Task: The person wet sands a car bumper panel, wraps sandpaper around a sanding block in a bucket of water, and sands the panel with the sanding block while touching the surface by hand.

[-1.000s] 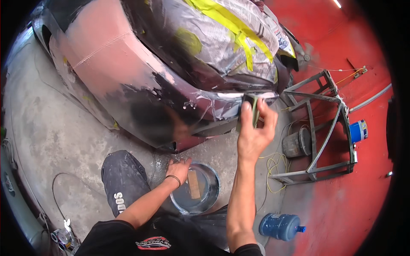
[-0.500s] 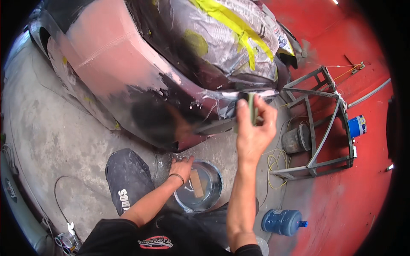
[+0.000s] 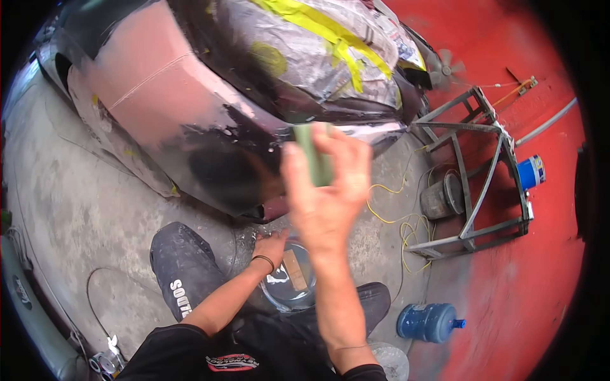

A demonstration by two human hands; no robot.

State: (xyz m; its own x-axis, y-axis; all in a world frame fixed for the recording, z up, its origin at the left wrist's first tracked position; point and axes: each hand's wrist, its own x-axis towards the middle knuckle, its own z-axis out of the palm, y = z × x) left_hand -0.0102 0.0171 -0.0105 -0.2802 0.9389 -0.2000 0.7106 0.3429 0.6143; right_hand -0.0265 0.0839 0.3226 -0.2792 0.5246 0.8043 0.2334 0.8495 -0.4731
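A green sanding block is gripped between the thumb and fingers of my right hand. That hand is blurred and is in front of the car bumper, which has pink filler and dark, patchy paint; contact is hidden. Below, my left hand lies at the rim of a round basin, fingers stretched out with nothing visible in them. Inside the basin is a flat brown piece beside some liquid. My right forearm covers the basin's right side.
Newspaper and yellow tape cover part of the car. To the right are a metal frame stand, a grey bucket, a yellow cord and a blue water jug. A red wall stands beyond.
My right hand has moved left along the bumper with the green block, and now covers part of the basin with its forearm. My left hand stays at the basin; the view has shifted slightly.
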